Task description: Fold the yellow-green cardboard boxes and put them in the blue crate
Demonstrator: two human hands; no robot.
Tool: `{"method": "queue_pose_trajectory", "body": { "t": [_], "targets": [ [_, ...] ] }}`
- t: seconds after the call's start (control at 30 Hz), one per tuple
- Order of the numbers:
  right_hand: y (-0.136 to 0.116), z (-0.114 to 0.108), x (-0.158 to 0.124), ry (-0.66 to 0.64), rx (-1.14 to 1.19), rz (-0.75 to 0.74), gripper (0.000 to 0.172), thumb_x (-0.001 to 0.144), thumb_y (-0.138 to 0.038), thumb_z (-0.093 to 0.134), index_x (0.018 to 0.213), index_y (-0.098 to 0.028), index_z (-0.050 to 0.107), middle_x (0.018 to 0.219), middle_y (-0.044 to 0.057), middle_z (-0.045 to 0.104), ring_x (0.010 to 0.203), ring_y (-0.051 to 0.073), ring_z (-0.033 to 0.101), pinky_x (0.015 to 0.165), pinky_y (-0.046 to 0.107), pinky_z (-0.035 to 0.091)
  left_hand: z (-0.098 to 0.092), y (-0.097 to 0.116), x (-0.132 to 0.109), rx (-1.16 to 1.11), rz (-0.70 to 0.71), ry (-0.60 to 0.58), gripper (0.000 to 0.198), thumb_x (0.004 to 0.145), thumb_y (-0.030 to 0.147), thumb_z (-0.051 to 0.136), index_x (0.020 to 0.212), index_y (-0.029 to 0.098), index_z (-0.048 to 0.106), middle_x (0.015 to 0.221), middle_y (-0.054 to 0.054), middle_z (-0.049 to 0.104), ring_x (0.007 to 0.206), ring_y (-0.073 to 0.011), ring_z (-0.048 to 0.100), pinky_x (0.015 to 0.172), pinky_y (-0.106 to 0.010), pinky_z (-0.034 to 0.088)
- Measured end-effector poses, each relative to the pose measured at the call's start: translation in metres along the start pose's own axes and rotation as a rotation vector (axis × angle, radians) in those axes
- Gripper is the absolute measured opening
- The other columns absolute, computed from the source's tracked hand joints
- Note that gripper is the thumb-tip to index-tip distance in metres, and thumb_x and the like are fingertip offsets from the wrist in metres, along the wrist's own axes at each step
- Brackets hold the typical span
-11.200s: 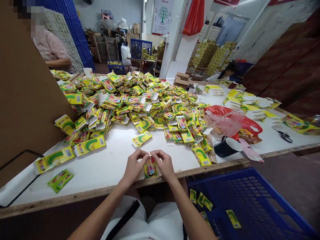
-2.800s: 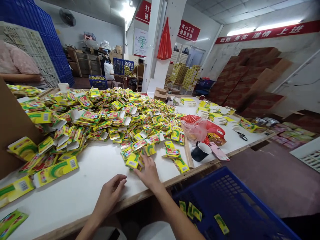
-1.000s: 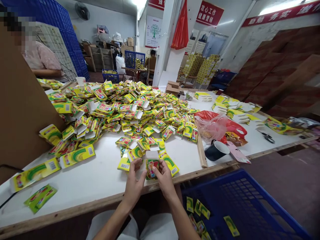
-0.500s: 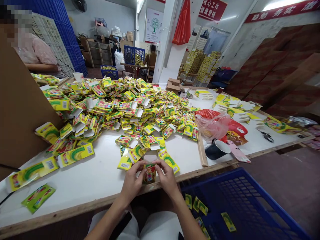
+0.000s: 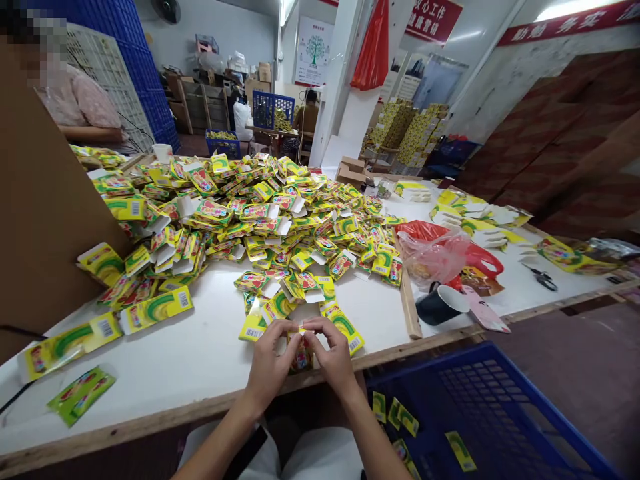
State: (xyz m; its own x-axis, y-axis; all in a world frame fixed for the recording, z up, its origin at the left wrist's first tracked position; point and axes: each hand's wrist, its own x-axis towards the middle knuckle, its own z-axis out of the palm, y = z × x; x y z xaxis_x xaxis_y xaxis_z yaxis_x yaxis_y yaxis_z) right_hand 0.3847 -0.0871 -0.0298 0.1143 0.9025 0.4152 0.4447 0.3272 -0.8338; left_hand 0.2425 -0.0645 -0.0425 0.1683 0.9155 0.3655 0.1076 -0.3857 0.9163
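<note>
A small yellow and red box (image 5: 302, 357) stands at the table's front edge between my two hands. My left hand (image 5: 271, 353) pinches its upper left side, and my right hand (image 5: 330, 352) grips its upper right side. Fingertips of both hands meet at the top of the box, where the flap is mostly hidden. Just behind lie several loose yellow boxes (image 5: 345, 325). A large heap of similar boxes (image 5: 260, 207) spreads across the white table (image 5: 210, 360) beyond them.
Right of a wooden strip (image 5: 411, 310) are a dark mug (image 5: 440, 305), a red plastic bag (image 5: 445, 250) and scissors (image 5: 543, 277). A blue crate (image 5: 480, 400) with several packets sits below the edge. Cardboard (image 5: 45, 200) rises at left; a person (image 5: 85, 100) is behind it.
The flap that stood up at the top of the box is no longer seen upright. My fingertips have come together over the top. The view has shifted slightly.
</note>
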Motion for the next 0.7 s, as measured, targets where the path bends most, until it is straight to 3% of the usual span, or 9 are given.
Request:
{"method": "queue_pose_trajectory", "body": {
  "t": [0.17,0.43,0.57,0.63,0.7],
  "targets": [
    [0.001,0.004,0.009,-0.006,-0.027,0.056,0.011,0.083,-0.025,0.055,0.085,-0.018,0.064,0.079,0.003,0.066,0.072,0.015,0.060,0.067,0.027,0.049,0.002,0.000,0.004,-0.029,-0.079,0.017,0.016,0.084,0.031,0.052,0.089,0.018,0.061,0.087,-0.004,0.064,0.077,-0.0164,0.060,0.072,-0.029,0.050],
    [0.015,0.003,-0.001,-0.049,0.178,0.134,0.012,0.080,-0.028,0.061,0.087,-0.019,0.065,0.086,0.004,0.067,0.082,0.018,0.063,0.075,0.032,0.052,-0.001,-0.011,-0.002,-0.069,0.008,-0.009,0.015,0.083,0.027,0.055,0.088,0.021,0.067,0.097,-0.007,0.065,0.099,-0.0215,0.059,0.089,-0.038,0.047],
    [0.018,0.009,-0.005,-0.019,0.222,0.150,0.009,0.078,-0.023,0.061,0.086,-0.020,0.066,0.085,0.003,0.067,0.082,0.019,0.064,0.076,0.032,0.052,-0.001,-0.013,-0.007,-0.091,-0.039,-0.029,0.021,0.082,0.027,0.056,0.102,0.022,0.062,0.105,-0.007,0.064,0.100,-0.0209,0.060,0.089,-0.037,0.048],
    [0.010,0.000,-0.008,0.019,0.181,0.140,0.009,0.078,-0.023,0.061,0.084,-0.020,0.066,0.086,0.004,0.068,0.084,0.019,0.063,0.076,0.032,0.051,-0.001,-0.013,-0.008,-0.124,-0.080,-0.009,0.031,0.082,0.027,0.056,0.112,0.021,0.055,0.108,-0.007,0.063,0.096,-0.0193,0.061,0.086,-0.036,0.049],
    [-0.005,-0.028,-0.013,0.091,0.088,0.147,0.011,0.081,-0.027,0.058,0.085,-0.020,0.066,0.086,0.005,0.068,0.084,0.020,0.063,0.075,0.032,0.051,-0.002,-0.014,-0.009,-0.142,-0.100,0.013,0.032,0.082,0.028,0.056,0.113,0.020,0.051,0.106,-0.008,0.064,0.090,-0.0181,0.063,0.083,-0.034,0.051]
  ]
}}
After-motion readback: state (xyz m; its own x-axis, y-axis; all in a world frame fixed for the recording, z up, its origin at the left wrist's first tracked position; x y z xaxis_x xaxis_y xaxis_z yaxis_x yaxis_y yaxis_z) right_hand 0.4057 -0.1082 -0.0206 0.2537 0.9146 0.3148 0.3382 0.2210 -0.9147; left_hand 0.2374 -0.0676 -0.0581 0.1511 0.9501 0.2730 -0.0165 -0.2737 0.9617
